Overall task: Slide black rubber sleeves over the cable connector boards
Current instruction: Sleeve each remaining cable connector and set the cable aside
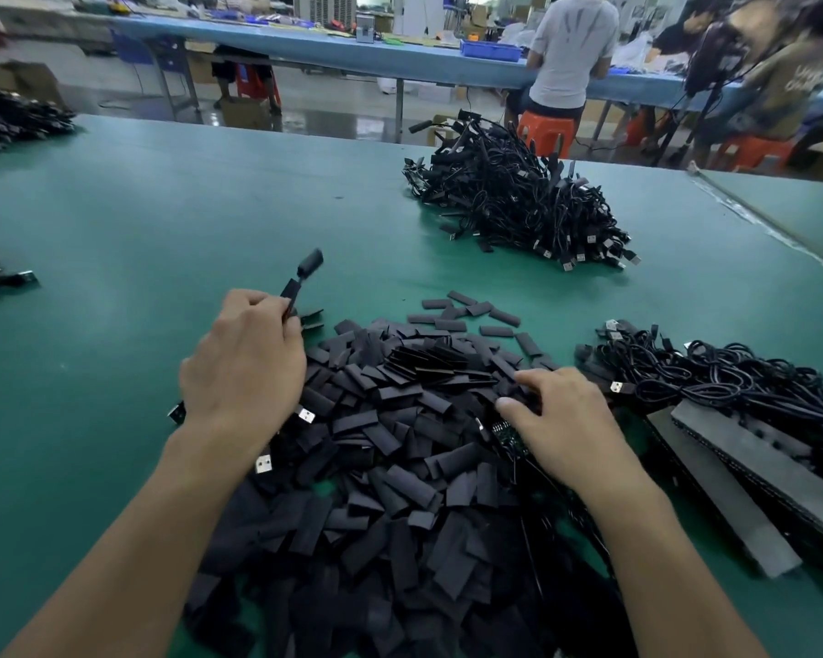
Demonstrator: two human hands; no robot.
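A green surface (162,206) filled most of the frame. At its lower centre lay a broad pile of black rubber sleeves (400,444), loose and flat, with a few strays scattered along its upper edge.

The left hand (243,363) hovered over the pile's left edge, its fingers (257,301) curled round a black cable (291,293) whose dark end stuck up toward the upper left. Silver USB plugs (306,415) showed just below that hand.

The right hand (561,420) rested on the right side of the pile, fingers bent down among the sleeves. Whether they pinched one could not be told. A green connector board (507,432) lay just beside the thumb, partly under the palm.

At the right edge sat a tangled bundle of cables (732,372), and below it two long grey foam trays (732,467), their slots too dark to tell what they held. A tall heap of cables (509,197) stood at upper centre-right.

Across the aisle, on a blue bench, a blue bin (490,50) stood, with its contents hidden. A person in a grey shirt (571,45) sat there on an orange stool (545,130).
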